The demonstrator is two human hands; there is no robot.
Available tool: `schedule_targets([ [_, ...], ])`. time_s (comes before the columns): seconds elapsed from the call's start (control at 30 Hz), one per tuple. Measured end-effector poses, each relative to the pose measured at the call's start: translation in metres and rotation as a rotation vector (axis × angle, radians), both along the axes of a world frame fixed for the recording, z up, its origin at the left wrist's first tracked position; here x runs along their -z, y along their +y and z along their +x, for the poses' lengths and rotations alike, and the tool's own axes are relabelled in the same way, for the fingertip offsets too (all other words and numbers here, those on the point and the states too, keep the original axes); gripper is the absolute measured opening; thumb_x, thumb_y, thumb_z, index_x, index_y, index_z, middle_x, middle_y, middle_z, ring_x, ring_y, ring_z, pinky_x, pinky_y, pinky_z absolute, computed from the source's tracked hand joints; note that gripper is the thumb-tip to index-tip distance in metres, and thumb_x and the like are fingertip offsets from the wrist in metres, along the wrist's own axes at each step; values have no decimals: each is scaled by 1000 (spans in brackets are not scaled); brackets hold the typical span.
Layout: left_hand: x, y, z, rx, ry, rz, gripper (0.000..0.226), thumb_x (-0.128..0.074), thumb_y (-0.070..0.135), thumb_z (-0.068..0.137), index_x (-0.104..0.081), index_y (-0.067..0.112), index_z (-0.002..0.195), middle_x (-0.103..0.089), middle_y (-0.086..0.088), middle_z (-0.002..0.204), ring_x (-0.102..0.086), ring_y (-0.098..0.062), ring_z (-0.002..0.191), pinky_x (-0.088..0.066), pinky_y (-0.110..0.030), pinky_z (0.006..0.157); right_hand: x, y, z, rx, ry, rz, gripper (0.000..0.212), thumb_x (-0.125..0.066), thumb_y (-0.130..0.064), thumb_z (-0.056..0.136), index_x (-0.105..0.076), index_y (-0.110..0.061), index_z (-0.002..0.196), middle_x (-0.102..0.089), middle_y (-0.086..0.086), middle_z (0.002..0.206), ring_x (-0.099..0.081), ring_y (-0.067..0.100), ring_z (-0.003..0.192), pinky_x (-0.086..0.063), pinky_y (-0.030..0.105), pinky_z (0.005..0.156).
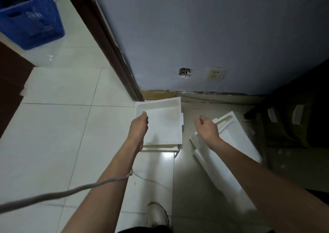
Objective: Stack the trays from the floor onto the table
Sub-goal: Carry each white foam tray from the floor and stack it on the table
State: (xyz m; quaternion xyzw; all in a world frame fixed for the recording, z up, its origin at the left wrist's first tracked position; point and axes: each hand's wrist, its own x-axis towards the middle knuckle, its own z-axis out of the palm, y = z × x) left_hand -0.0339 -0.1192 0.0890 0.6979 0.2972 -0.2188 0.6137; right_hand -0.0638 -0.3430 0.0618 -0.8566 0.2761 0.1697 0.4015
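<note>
Left hand (138,125) reaches down, fingertips at the left edge of a flat white moulded foam tray (162,122); grip not clear, can't tell whether it is closed on it. Tray is square, with a shallow rounded recess along its far side, topmost of a low stack by the grey wall (195,27). Right hand (207,128) hovers loosely curled, holding nothing, over long white foam trays (229,147) lying askew on the tiled floor (62,117). Both forearms extended downward.

We count two hands, the left hand (138,125) and right hand (207,128). White trays: one stack (163,124) at the left fingertips, another pile (229,143) under the right fingers; exact number's hard to tell. One blue crate (30,18), one wall socket (215,74), one shoe (157,216).
</note>
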Motion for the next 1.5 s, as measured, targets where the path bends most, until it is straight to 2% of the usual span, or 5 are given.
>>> schedule_targets([
  [0.17,83,38,22,-90,-30,62,38,-41,32,96,-27,23,61,-23,10,51,-18,-14,50,-17,-30,54,77,21,24,-54,-36,14,39,-39,-29,99,-58,-1,117,-65,20,106,-58,35,104,-44,36,85],
  [0.53,201,67,34,-169,-18,140,37,-42,31,101,-43,13,69,-39,-1,63,-35,-16,52,-31,-27,50,192,41,32,-70,25,41,33,-56,-24,90,-61,-6,117,-67,12,115,-59,32,111,-43,29,86],
  [0.77,232,78,25,-154,78,129,31,-40,40,104,-49,14,118,-48,4,84,-46,-15,72,-33,-33,86,200,43,29,-128,64,47,32,-53,-11,85,-59,-10,116,-67,11,116,-59,32,108,-44,26,82],
  [1.0,267,102,26,-84,187,85,99,-47,81,73,-52,8,139,-59,-8,138,-56,-33,122,-39,-48,111,211,44,40,-100,66,27,27,-51,-7,86,-59,-6,111,-63,14,112,-54,26,89,-39,24,73],
  [1.5,91,110,-7,-135,143,108,63,-40,57,99,-57,5,131,-64,-4,121,-60,-22,101,-40,-31,84,60,49,5,-38,-26,150,15,-50,-3,85,-57,-7,98,-64,10,96,-58,29,89,-42,27,69],
])
